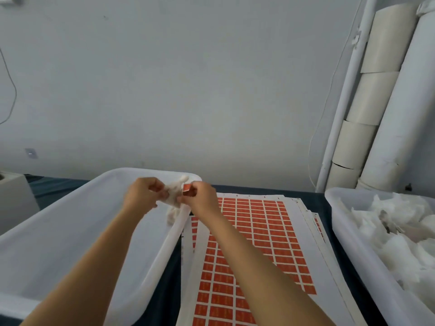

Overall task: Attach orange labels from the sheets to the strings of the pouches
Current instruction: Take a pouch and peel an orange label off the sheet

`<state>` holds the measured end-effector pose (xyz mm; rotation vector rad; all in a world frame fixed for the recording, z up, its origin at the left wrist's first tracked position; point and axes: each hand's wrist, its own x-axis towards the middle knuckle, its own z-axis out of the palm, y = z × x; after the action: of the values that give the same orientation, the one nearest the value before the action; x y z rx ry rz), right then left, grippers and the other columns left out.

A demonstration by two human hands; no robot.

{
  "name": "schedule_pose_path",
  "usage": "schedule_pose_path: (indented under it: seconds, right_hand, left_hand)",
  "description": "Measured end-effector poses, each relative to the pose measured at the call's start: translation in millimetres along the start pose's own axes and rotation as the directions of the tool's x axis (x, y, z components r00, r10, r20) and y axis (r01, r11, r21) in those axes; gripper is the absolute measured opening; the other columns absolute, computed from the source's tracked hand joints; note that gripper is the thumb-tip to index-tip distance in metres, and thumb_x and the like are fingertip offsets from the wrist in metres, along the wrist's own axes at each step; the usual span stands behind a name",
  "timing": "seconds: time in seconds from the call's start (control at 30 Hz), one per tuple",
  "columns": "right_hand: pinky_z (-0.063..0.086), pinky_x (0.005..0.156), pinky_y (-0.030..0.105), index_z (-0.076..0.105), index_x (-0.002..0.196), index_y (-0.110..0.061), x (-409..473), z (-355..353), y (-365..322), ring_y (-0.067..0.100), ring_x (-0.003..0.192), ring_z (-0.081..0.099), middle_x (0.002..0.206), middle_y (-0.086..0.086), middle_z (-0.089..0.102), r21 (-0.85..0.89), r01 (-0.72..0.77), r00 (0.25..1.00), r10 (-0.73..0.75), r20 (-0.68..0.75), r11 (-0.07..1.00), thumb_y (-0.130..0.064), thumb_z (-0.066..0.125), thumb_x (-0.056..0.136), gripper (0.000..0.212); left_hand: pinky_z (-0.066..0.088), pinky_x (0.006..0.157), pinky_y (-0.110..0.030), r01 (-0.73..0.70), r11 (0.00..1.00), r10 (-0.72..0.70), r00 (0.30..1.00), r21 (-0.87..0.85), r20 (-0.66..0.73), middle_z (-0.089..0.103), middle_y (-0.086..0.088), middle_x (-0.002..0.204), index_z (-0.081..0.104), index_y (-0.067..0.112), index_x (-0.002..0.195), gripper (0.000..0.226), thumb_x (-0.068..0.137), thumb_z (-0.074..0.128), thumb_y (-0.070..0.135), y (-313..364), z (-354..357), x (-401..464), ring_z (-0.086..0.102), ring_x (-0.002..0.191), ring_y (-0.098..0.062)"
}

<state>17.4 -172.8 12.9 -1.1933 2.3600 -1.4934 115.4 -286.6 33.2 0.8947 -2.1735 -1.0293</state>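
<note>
Above the left bin (70, 231), left grip (143, 192) grasps the pouch (173, 191); at 3 o'clock, right grip (200, 196) pinches an orange label (187, 187)

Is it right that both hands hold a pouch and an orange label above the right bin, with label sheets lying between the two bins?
Not quite: the head view shows the hands holding the pouch and label above the left bin, not the right bin. The sheets do lie between.
</note>
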Motion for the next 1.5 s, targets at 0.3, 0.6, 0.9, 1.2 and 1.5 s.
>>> schedule_pose_path:
  seconds: [0.3, 0.6, 0.9, 1.2, 1.5]
  right_hand:
    - [0.032, 0.087, 0.033, 0.065, 0.094, -0.011, 20, 25, -4, 0.022, 0.078, 0.051, 0.083, 0.003, 0.061, -0.583, 0.138, 0.984, -0.046, 0.17, 0.801, -0.015, 0.052, 0.087, 0.015]
    - [0.032, 0.091, 0.038, 0.061, 0.1, -0.012, 23, 27, -8, 0.023, 0.091, 0.056, 0.091, 0.006, 0.059, -0.742, 0.268, 0.948, -0.032, 0.316, 0.614, -0.019, 0.049, 0.09, 0.018]
    - [0.051, 0.085, 0.029, 0.071, 0.095, -0.011, 17, 0, 5, 0.014, 0.092, 0.064, 0.097, 0.004, 0.071, 0.15, -0.11, 0.985, 0.088, 0.148, 0.983, -0.007, 0.046, 0.09, 0.026]
    - [0.046, 0.062, 0.014, 0.064, 0.081, -0.024, -20, -112, 15, 0.008, 0.08, 0.059, 0.088, -0.007, 0.065, 0.253, -0.132, 0.988, 0.149, -0.049, 0.958, -0.011, 0.047, 0.095, 0.026]
    - [0.051, 0.074, 0.029, 0.066, 0.098, -0.006, -55, -229, 40, 0.017, 0.082, 0.06, 0.094, 0.007, 0.066, 0.187, -0.483, 0.825, 0.516, -0.231, 0.855, -0.006, 0.048, 0.093, 0.019]
  left_hand:
    - [0.056, 0.081, -0.045, 0.189, 0.98, -0.196, 0.971, 0.065, 0.138, 0.064, -0.009, 0.081, 0.063, 0.013, 0.073, 0.015, 0.077, 0.074, 0.005, -51, 20, 19, 0.063, 0.076, -0.029]
    - [0.058, 0.075, -0.037, 0.289, 0.933, -0.333, 0.919, 0.212, 0.211, 0.063, -0.01, 0.071, 0.062, 0.011, 0.071, 0.014, 0.08, 0.068, 0.003, -70, 42, 14, 0.06, 0.07, -0.026]
    - [0.053, 0.08, -0.043, 0.151, 0.975, -0.163, 0.985, 0.165, 0.064, 0.064, -0.022, 0.084, 0.057, 0.004, 0.075, 0.01, 0.085, 0.056, 0.006, -7, 37, 29, 0.063, 0.082, -0.034]
    - [0.055, 0.081, -0.04, -0.17, 0.982, 0.163, 0.983, 0.085, 0.082, 0.067, -0.001, 0.093, 0.06, 0.02, 0.095, 0.006, 0.089, 0.06, 0.02, 97, 78, -10, 0.064, 0.083, -0.02]
    - [0.055, 0.078, -0.031, -0.257, 0.966, 0.251, 0.913, -0.023, 0.322, 0.064, 0.002, 0.091, 0.059, 0.024, 0.09, 0.006, 0.089, 0.064, 0.019, 138, 167, -62, 0.062, 0.083, -0.014]
